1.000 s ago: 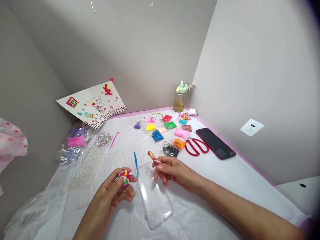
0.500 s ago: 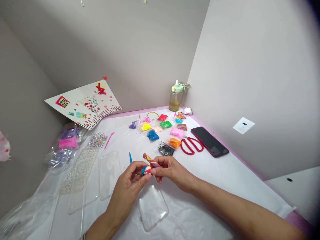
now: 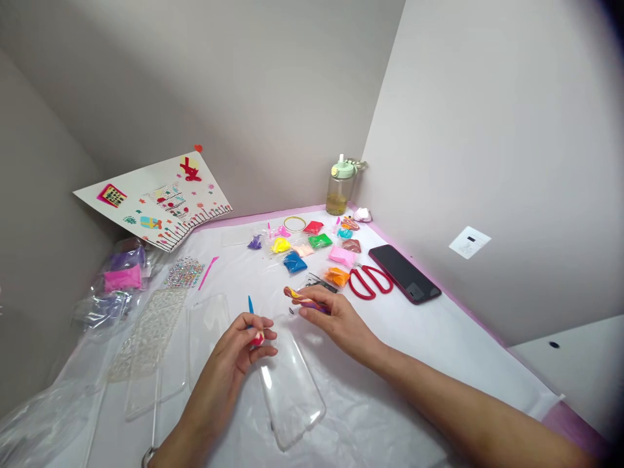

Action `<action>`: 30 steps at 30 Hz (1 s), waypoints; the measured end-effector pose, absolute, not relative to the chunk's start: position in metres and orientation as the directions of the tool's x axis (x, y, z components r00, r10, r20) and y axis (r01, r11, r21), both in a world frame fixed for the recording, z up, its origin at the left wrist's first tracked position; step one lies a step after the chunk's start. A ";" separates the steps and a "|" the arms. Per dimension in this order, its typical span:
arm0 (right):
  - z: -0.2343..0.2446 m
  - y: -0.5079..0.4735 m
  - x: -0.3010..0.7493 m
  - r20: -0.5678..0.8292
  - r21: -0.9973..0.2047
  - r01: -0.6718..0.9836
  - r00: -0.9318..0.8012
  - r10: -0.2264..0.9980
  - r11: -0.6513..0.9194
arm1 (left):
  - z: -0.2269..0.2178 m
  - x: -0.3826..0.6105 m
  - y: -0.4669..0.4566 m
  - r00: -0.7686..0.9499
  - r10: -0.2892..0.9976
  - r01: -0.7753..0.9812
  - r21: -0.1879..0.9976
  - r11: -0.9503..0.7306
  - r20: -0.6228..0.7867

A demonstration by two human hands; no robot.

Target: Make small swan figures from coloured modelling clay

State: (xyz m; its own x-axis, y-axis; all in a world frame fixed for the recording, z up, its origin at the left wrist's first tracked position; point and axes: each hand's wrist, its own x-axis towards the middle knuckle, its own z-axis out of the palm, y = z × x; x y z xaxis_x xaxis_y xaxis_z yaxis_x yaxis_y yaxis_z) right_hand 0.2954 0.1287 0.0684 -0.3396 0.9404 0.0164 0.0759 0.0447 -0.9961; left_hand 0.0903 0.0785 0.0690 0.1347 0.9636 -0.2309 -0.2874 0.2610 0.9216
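My left hand point(image 3: 244, 348) is closed on a small lump of multicoloured clay point(image 3: 258, 338), red and white where it shows between the fingers. To its right, my right hand point(image 3: 336, 318) grips a twisted roll of clay point(image 3: 298, 298) striped in yellow, brown and purple, one end poking out past the fingertips. A clear phone case point(image 3: 291, 390) lies on the white covering below and between both hands. Just behind my left hand a blue modelling tool point(image 3: 250, 305) rests on the table. A tiny dark ring-like bit point(image 3: 291, 311) shows beside my right fingertips.
Several bagged clay pieces, including a blue packet point(image 3: 295, 262), lie ahead. Red-handled scissors point(image 3: 371, 283) and a phone point(image 3: 404, 274) are at right. More clear cases point(image 3: 207, 325) and rhinestones point(image 3: 184, 272) sit left. A bottle point(image 3: 338, 188) stands at the back.
My hands have moved apart, the left one going left with the clay lump and the right one going slightly right and up with the twisted roll. More of the clear case shows.
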 end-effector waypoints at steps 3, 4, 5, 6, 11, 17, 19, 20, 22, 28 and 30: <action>0.070 0.130 0.298 0.045 -0.990 0.108 -0.349 0.936 0.088 | 0.066 0.089 0.078 0.143 0.963 -0.227 0.939 0.257 -0.229; 0.071 0.129 0.297 0.007 -0.994 0.100 -0.385 0.923 0.050 | 0.065 0.090 0.078 0.137 0.964 -0.187 0.949 0.252 -0.229; 0.071 0.127 0.296 -0.026 -0.995 0.094 -0.426 0.904 0.016 | 0.063 0.091 0.077 0.132 0.964 -0.144 0.958 0.248 -0.230; 0.071 0.124 0.295 -0.047 -0.996 0.093 -0.469 0.882 -0.003 | 0.062 0.092 0.077 0.127 0.965 -0.102 0.964 0.245 -0.231; 0.072 0.112 0.288 -0.023 -0.987 0.144 -0.572 0.820 0.073 | 0.056 0.094 0.077 0.111 0.982 0.072 0.987 0.144 -0.151; 0.073 0.118 0.291 -0.028 -1.000 0.011 -0.463 0.886 -0.025 | 0.053 0.087 0.078 -0.049 0.992 0.169 0.978 0.121 -0.114; 0.071 0.120 0.292 -0.021 -1.000 0.020 -0.430 0.903 -0.014 | 0.054 0.087 0.076 -0.078 0.993 0.187 0.977 0.100 -0.086; 0.070 0.120 0.292 -0.012 -0.999 0.041 -0.416 0.909 0.006 | 0.055 0.088 0.075 -0.089 0.994 0.190 0.978 0.083 -0.067; 0.067 0.119 0.291 0.001 -0.995 0.088 -0.402 0.916 0.040 | 0.056 0.092 0.072 -0.099 0.995 0.200 0.979 0.033 -0.013; 0.070 0.111 0.286 0.023 -1.000 -0.018 -0.476 0.879 0.017 | 0.048 0.101 0.069 0.053 0.928 0.402 0.843 -0.358 0.369; 0.074 0.108 0.286 0.065 -0.997 -0.002 -0.501 0.863 0.074 | 0.044 0.103 0.070 0.101 0.905 0.424 0.806 -0.414 0.412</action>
